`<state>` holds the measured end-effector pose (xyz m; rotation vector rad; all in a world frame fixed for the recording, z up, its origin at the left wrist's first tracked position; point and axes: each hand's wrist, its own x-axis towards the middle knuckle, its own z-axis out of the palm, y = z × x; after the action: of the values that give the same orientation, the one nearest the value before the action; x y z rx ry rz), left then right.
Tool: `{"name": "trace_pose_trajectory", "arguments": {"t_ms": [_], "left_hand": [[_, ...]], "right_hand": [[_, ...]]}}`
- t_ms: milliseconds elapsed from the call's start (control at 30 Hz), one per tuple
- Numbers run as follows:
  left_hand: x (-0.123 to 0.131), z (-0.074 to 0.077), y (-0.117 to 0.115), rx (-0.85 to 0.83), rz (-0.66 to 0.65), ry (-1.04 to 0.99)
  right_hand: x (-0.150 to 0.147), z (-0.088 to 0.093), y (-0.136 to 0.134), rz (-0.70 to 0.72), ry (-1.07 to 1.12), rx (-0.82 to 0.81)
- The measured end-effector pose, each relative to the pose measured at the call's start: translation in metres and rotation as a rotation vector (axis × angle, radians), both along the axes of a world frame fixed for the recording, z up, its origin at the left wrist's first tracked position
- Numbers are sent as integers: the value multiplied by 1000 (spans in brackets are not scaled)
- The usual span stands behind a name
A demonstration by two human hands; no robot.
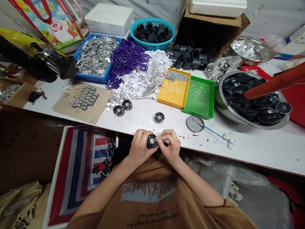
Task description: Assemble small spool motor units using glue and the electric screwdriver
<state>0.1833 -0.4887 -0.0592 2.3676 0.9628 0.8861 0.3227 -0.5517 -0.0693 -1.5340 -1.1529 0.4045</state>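
My left hand (139,144) is closed around a small round black plastic wheel (152,142) with a pale centre, held at the table's front edge. A thin cream cord (158,139) comes from that wheel, and my right hand (171,143) pinches it between its fingertips. On the table just beyond my hands lies another black wheel (159,117) with a cord trailing from it. Two similar wheels (118,110) sit farther left, each with a cord.
Behind are purple plastic rings (128,55), white parts (135,81), a yellow tray (173,98) and a green tray (194,106) of small metal pieces. A steel bowl (220,103) of black parts stands right, near a grey dish (192,125) with a blue stick. Corded metal pieces (83,97) lie on cardboard.
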Motion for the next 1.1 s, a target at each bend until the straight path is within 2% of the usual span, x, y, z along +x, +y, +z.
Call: {"name": "trace_pose_trajectory", "arguments": {"t_ms": [167,267,400,467,567,667,767,833,900,1000,1100], "left_hand": [[-6,4,4,-3,-10,14],[-9,8,5,2,-56,27],[-12,9,4,-25,-84,27],[-12,7,3,-39,-87,29],[-11,4,-1,-24,-97,75],[-8,2,-4,-33,-159,157],[-7,2,-4,-115,-185,124],[-9,4,-1,-233,-156,27],[-13,5,4,-379,-135,-86],[-19,5,9,-612,-166,-250],[-18,5,9,-813,-215,-363]], "right_hand": [[17,16,-5,219,-259,-37],[23,23,-5,254,-346,-23],[27,26,-6,255,-288,-22],[27,26,-8,274,-328,-18],[25,35,-7,395,-594,-60],[20,53,-1,573,-878,-191],[21,67,8,655,-988,-275],[29,68,10,681,-889,-276],[38,63,8,648,-657,-246],[41,48,-2,478,-321,-165],[28,35,-11,349,-190,-67]]}}
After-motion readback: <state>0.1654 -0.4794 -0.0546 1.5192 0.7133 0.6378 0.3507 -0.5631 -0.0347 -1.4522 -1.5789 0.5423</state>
